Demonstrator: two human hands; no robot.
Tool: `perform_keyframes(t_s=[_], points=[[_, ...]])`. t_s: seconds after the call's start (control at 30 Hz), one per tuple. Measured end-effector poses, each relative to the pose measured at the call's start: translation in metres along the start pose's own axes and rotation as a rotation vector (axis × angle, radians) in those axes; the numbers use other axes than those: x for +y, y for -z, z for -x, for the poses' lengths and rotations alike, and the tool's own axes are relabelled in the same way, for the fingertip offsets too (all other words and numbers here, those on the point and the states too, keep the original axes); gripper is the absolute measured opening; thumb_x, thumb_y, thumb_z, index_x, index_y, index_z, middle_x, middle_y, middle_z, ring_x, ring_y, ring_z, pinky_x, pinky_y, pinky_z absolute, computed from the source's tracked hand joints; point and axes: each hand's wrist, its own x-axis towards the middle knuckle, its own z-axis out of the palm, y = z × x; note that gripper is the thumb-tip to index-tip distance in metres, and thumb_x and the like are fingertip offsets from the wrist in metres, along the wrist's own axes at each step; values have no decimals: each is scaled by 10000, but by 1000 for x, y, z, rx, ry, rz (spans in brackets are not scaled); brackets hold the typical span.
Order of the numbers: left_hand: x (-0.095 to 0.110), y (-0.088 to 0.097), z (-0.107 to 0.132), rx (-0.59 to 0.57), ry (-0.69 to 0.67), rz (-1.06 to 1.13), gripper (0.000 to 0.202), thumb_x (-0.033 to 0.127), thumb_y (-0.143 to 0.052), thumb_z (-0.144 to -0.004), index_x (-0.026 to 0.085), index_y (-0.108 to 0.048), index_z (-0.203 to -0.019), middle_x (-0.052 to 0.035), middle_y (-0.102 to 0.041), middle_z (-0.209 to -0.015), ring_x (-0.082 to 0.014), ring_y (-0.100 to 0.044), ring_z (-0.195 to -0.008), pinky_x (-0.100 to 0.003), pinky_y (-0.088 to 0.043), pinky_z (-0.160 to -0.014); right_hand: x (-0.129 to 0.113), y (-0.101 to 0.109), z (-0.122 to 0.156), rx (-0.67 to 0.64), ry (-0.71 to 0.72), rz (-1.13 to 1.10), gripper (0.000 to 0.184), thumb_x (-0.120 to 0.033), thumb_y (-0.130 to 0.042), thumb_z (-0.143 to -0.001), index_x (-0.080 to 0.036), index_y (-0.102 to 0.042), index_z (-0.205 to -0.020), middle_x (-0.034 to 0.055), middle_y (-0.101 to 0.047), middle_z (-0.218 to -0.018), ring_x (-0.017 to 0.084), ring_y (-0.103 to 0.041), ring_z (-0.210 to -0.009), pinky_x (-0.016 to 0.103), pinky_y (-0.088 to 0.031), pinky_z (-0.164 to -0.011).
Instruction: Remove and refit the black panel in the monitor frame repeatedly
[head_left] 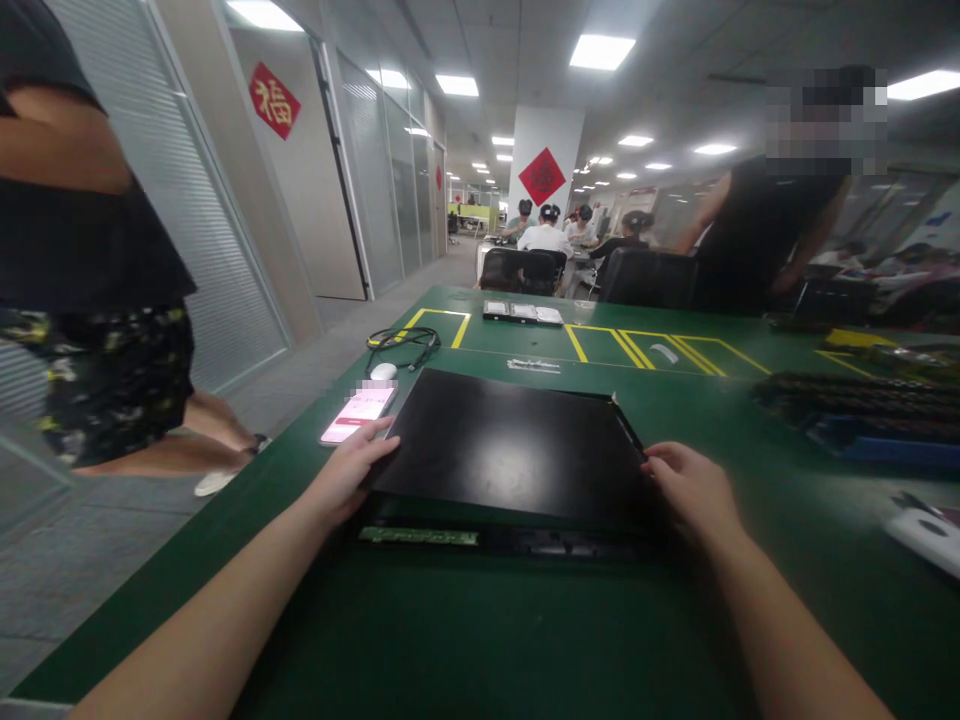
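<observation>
A flat black rectangular panel (510,440) lies before me, its near edge raised a little. Below that edge shows a black frame or tray (570,543) with a strip of green circuit board (418,537). My left hand (351,468) is closed on the panel's left side, thumb on top. On the right side, my right hand (690,488) pinches the edge with thumb and fingertips; the fingers beneath are hidden. Close to my left hand lies a lit phone (360,412).
Beyond the phone are a white mouse (383,372) and a coiled black cable (405,343). Yellow tape marks (630,348) and a tray of white pieces (523,313) lie farther back. Dark parts in a blue holder (892,447) stand right. People pass on both sides.
</observation>
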Motion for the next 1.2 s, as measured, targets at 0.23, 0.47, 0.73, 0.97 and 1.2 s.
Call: perform_keyframes(t_s=[0.23,0.47,0.73,0.97,1.2], points=[[0,0,1,-1,-1,-20,328,13,-639,-814,177,-670,-1096,-16,-771,-714,-166,-732,-566,-219,-577,-536,-2,1,1,13,-3,38,299,-340,-563,-803,-265,-753,-1022,24,-785,-891,240,-707,-862,336,-465,-719],[4,-4,5,22,20,-31,325,20,-648,-808,173,-659,-1095,-21,-771,-720,-176,-734,-568,-228,-579,-540,3,-2,-1,38,8,1,304,-361,-585,-790,-256,-746,-1026,43,-781,-900,233,-710,-813,332,-485,-710],[3,-4,4,61,22,-67,340,18,-677,-790,165,-666,-1096,-38,-772,-719,-180,-728,-557,-224,-570,-515,7,-1,-5,56,-14,-33,306,-371,-579,-805,-240,-757,-1018,50,-768,-920,218,-707,-794,332,-503,-748],[4,-4,6,72,20,-69,374,15,-688,-789,166,-671,-1131,-36,-774,-714,-176,-730,-557,-220,-578,-526,20,-9,-15,-25,103,189,370,-221,-586,-769,-176,-801,-1066,143,-682,-1165,230,-678,-951,322,-517,-836],[4,-5,6,41,24,-44,377,11,-686,-794,162,-658,-1139,-34,-780,-723,-172,-728,-544,-228,-590,-537,23,-14,-17,-94,99,265,407,-214,-550,-825,-193,-797,-1148,133,-716,-1193,277,-675,-1079,348,-526,-890]])
